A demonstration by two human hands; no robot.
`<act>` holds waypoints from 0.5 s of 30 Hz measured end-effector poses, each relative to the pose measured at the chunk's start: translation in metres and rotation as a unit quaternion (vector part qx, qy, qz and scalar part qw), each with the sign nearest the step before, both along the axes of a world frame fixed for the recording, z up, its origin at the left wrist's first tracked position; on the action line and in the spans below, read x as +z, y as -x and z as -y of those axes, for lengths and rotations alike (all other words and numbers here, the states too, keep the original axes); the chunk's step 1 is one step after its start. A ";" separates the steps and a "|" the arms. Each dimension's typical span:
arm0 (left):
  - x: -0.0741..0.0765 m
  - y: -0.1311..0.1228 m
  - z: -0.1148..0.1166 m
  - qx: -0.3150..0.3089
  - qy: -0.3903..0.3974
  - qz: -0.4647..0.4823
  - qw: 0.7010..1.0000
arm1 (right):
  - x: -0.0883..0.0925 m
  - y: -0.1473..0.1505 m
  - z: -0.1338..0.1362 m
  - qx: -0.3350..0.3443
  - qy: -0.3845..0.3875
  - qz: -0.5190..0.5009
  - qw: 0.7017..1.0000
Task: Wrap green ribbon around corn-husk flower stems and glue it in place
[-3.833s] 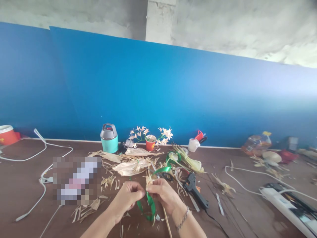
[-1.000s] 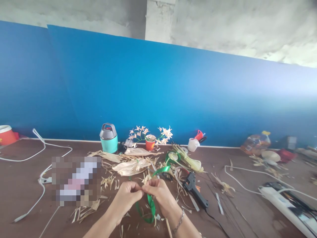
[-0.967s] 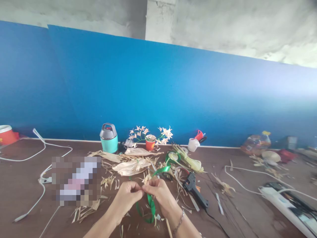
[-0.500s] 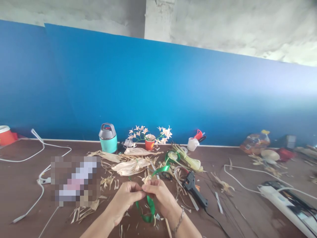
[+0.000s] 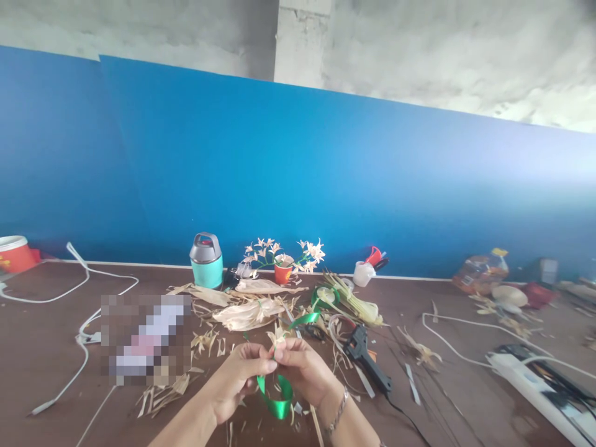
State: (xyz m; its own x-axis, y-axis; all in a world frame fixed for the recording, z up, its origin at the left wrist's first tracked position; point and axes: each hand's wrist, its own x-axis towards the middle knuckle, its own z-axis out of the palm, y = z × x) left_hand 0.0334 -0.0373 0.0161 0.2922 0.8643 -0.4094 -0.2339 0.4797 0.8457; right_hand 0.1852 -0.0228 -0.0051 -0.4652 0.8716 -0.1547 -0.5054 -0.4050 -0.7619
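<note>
Over the front of the table, my left hand (image 5: 244, 379) and my right hand (image 5: 305, 369) meet, thumbs and fingers closed in pinches. A pale corn husk flower (image 5: 276, 336) stands upright from the right fingertips, its base hidden by them. My left fingertips pinch just below it, at a green ribbon (image 5: 279, 408) that hangs in a loop under both hands. More green ribbon runs behind the right hand toward a ribbon roll (image 5: 325, 298). Exactly where the ribbon meets the flower is covered by my fingers.
Dried husks (image 5: 251, 313) lie behind my hands, with a green-white husk bundle (image 5: 358, 304) to their right. A black glue gun (image 5: 367, 359) rests right of my hand. Farther back stand a turquoise flask (image 5: 207, 270) and a red cup (image 5: 282, 273) near husk flowers. A power strip (image 5: 535, 391) lies far right.
The husk flower shows a little more clearly above my fingers, and the ribbon loop hangs wider and turned more toward me. Both hands stay pinched close together.
</note>
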 end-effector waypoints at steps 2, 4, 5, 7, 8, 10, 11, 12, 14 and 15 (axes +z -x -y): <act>0.000 0.000 0.000 -0.010 -0.004 0.014 1.000 | -0.003 0.000 -0.001 -0.007 -0.003 -0.009 1.000; 0.000 0.000 0.000 -0.031 -0.018 0.030 0.999 | -0.005 0.000 -0.003 -0.005 -0.001 -0.014 1.000; 0.000 0.001 0.000 -0.040 -0.027 0.034 0.998 | -0.006 0.000 -0.003 -0.004 -0.001 -0.015 1.000; -0.001 0.001 0.000 -0.045 -0.037 0.030 0.998 | -0.006 0.000 -0.003 -0.007 -0.011 -0.017 1.000; -0.002 0.000 0.000 -0.042 -0.038 0.023 0.998 | -0.005 0.001 -0.003 -0.008 -0.020 -0.018 1.000; -0.003 0.000 0.000 -0.038 -0.033 0.009 0.999 | -0.004 0.000 -0.002 -0.014 -0.037 -0.018 0.999; -0.003 0.000 0.000 -0.038 -0.029 0.004 0.999 | -0.003 0.000 -0.002 -0.017 -0.043 -0.015 0.999; -0.003 0.000 -0.001 -0.042 -0.024 0.001 0.999 | -0.003 -0.001 -0.002 -0.019 -0.047 -0.010 0.999; -0.004 0.000 -0.002 -0.050 -0.017 -0.004 0.999 | -0.003 -0.002 -0.002 -0.021 -0.050 0.001 0.999; -0.004 0.001 -0.003 -0.051 -0.018 -0.007 0.998 | -0.003 -0.003 -0.003 -0.022 -0.051 0.006 0.998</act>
State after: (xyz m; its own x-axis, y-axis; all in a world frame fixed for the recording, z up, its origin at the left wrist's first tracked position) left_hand 0.0326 -0.0340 0.0119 0.3744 0.8441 -0.3839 -0.1727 0.4702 0.8655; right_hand 0.1878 -0.0200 -0.0084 -0.4253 0.9025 -0.0684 -0.5120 -0.3023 -0.8040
